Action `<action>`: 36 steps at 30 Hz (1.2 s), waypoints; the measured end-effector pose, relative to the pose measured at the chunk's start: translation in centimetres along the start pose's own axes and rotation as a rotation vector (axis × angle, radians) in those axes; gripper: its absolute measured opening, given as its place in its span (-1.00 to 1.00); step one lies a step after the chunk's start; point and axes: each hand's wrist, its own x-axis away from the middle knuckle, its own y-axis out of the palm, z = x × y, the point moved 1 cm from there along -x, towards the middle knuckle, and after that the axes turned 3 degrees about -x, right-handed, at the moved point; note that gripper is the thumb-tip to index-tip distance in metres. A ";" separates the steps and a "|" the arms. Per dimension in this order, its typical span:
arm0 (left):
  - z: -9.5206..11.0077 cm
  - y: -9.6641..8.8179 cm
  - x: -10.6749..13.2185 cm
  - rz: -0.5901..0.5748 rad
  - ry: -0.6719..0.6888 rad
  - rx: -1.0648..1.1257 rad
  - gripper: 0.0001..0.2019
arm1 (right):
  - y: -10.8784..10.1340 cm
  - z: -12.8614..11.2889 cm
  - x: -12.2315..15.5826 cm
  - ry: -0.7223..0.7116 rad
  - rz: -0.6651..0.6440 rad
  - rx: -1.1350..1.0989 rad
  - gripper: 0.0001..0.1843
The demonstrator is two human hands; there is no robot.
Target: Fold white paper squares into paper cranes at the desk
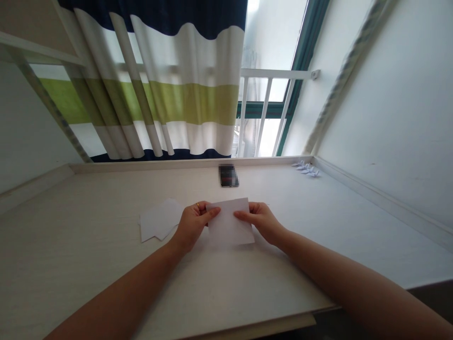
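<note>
A white sheet of paper (230, 224) is held just above the pale desk (88, 245), tilted up toward me. My left hand (193, 224) pinches its left edge with thumb and forefinger; a gold ring shows on one finger. My right hand (260, 221) pinches the right edge the same way. Both hands are closed on the sheet. A small stack of white paper sheets (159, 222) lies flat on the desk just left of my left hand.
A dark phone-like object (228, 175) lies near the desk's back edge. Several small folded paper pieces (306, 168) sit in the far right corner. Striped curtain (170, 94) and a window rail (269, 75) stand behind; a wall bounds the right side.
</note>
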 end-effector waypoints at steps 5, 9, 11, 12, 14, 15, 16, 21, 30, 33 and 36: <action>0.4 -0.4 -0.1 0.085 0.062 0.010 -0.75 | 0.1 0.0 0.1 -0.002 -0.074 0.013 -0.72; 0.4 -0.2 0.0 0.025 0.039 0.053 -0.74 | 0.0 -0.1 -0.1 0.001 0.018 0.030 -0.77; 0.2 0.0 0.1 -0.052 0.009 0.042 -0.66 | -0.2 -0.3 -0.1 -0.017 0.049 0.008 -0.76; 0.1 0.1 0.2 -0.079 -0.007 0.045 -0.65 | -0.2 -0.4 -0.1 -0.022 0.047 0.000 -0.76; 0.1 0.3 0.4 -0.123 -0.030 0.071 -0.65 | -0.4 -0.6 0.0 -0.017 0.017 -0.011 -0.74; 0.1 0.3 0.4 -0.142 -0.042 0.085 -0.65 | -0.4 -0.6 0.1 -0.012 -0.004 -0.016 -0.74; 0.1 0.3 0.5 -0.156 -0.052 0.089 -0.66 | -0.4 -0.6 0.1 -0.009 -0.021 -0.020 -0.74; 0.0 0.2 0.4 -0.122 -0.097 0.074 -0.74 | -0.6 -0.4 0.2 -0.012 -0.056 -0.027 -0.74; 0.9 -0.3 0.7 -0.170 -0.049 0.109 -0.85 | -1.0 -1.0 0.4 -0.111 -0.092 -0.021 -0.83; 1.3 -0.5 0.9 -0.222 -0.045 0.174 -0.86 | -1.1 -1.3 0.5 -0.192 -0.119 0.058 -0.83; 1.7 -0.5 1.0 -0.299 -0.095 0.269 -0.72 | -1.1 -1.5 0.7 -0.295 -0.110 0.202 -0.77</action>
